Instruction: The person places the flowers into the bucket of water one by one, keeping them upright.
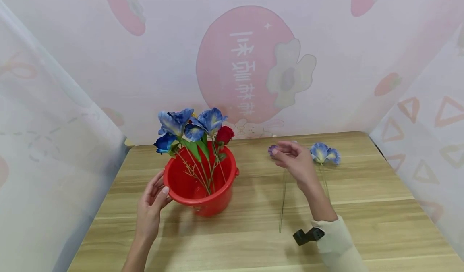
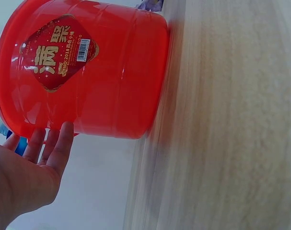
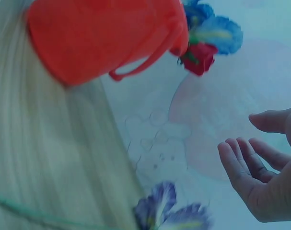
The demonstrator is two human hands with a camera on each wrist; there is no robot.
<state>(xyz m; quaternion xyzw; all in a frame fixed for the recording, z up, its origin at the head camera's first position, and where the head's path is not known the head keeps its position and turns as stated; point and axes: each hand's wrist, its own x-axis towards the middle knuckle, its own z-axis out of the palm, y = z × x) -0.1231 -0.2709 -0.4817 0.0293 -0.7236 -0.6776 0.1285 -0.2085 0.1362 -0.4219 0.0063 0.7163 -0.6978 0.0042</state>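
Note:
A red bucket stands on the table with several artificial flowers in it: blue irises, a dark blue bloom and a red rose. At its left side, my left hand has its thumb by the rim. In the left wrist view, that hand's nearly straight fingers rest against the bucket wall. My right hand hovers over a purple iris lying on the table. Its thumb and fingers are apart with nothing between them in the right wrist view.
Another blue iris lies beyond the right wrist, its stem running toward the front. A thin green stem lies on the wooden table. The bucket's handle hangs along its side. Printed cloth walls enclose the table's back and sides.

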